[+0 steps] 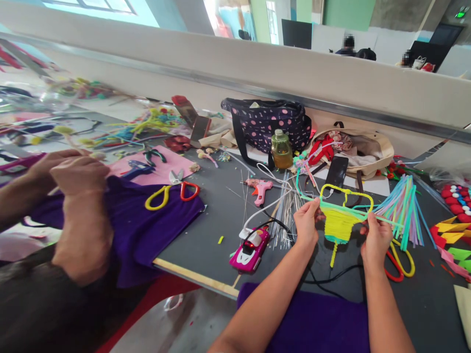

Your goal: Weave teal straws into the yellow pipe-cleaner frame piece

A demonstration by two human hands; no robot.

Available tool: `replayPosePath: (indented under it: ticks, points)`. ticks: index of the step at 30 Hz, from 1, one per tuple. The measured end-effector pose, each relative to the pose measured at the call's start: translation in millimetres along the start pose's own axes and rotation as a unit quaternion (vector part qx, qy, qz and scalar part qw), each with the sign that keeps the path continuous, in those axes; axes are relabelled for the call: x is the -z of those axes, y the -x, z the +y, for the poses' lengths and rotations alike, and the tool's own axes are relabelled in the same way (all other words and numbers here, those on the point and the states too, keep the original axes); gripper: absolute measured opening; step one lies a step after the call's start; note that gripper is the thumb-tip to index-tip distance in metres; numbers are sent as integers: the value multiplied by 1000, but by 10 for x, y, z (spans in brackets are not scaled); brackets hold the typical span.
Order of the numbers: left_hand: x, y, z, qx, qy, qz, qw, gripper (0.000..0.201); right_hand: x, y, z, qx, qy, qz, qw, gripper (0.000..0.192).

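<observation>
Between my two hands is a yellow pipe-cleaner shape (340, 223), with an open loop on top, a tightly wrapped body, a teal band and a short stem below. A light green pipe cleaner (355, 213) is stretched across it. My left hand (307, 220) pinches this strip near the shape's upper left corner. On the other side my right hand (377, 238) is closed on the strip by the upper right corner; whether its fingers also grip the yellow shape is partly hidden. Scissors with red and yellow handles (403, 262) lie beside my right wrist.
Pastel pipe cleaners (406, 211) fan out at right. A pink glue gun (259, 189), metal wires (289, 220) and a magenta toy-car-shaped device (250, 250) lie left of my hands. Behind stand a bottle (281, 152) and bags. A co-worker's hands (75, 174) are at far left.
</observation>
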State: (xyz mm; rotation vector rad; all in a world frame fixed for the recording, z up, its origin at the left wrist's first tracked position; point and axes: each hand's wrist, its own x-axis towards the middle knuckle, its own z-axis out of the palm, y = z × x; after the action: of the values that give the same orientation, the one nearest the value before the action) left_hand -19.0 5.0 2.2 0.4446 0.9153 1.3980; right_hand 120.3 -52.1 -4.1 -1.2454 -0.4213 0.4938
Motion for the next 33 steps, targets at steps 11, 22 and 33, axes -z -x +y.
replayPosePath:
  ticks: [11, 22, 33]
  points:
    - [-15, 12, 25, 7, -3, -12, 1000, 34, 5, 1, 2, -7, 14, 6, 1000, 34]
    - [-3, 0, 20, 7, -8, -9, 1000, 33, -10, 7, -21, 6, 14, 6, 1000, 32]
    - [11, -31, -11, 11, 1, -20, 1000, 34, -21, 2, -31, 7, -4, 2, 1000, 30]
